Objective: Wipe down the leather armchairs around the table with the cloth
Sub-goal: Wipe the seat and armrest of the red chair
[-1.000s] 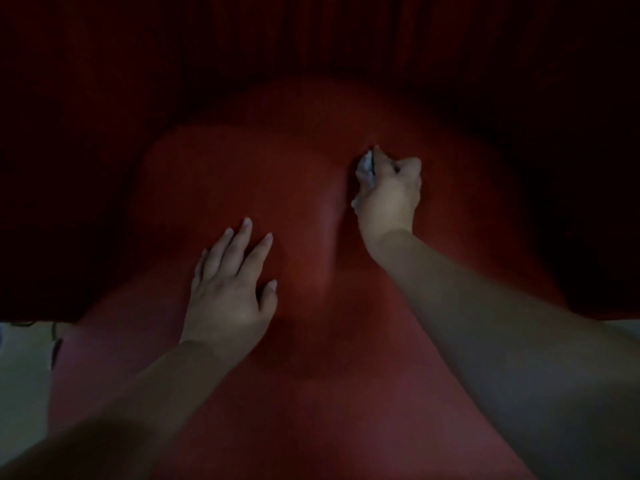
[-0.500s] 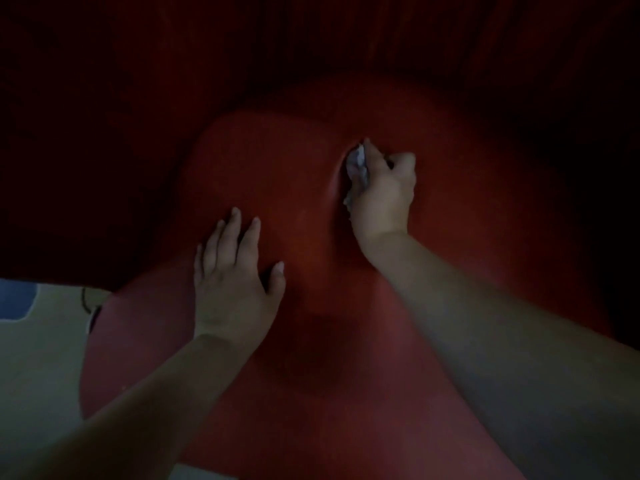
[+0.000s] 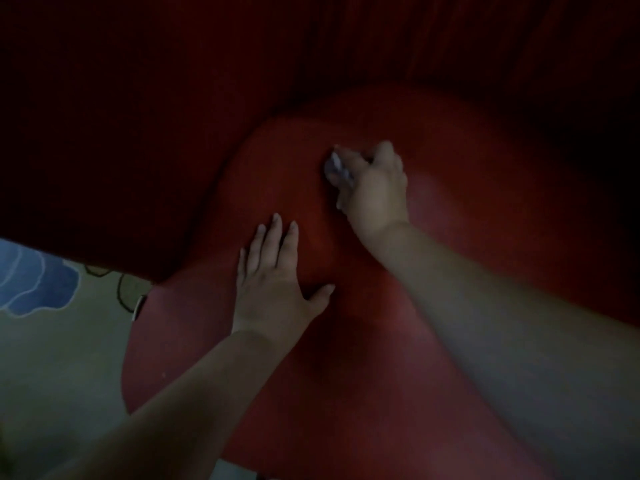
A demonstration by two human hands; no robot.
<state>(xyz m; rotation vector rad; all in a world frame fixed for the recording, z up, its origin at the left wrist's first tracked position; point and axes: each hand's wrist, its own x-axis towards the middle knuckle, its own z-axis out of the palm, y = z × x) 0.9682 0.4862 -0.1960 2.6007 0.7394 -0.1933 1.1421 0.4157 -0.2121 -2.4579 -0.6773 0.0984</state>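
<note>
Red leather armchair — wiping in progress.
Right hand grips a pale cloth against the leather; left hand flat, fingers straight, nearer — chair edge and floor to its left.

I see a dim furnished room, likely a lounge or home: a red leather armchair, dark red pleated curtains behind, and a patterned floor.
</note>
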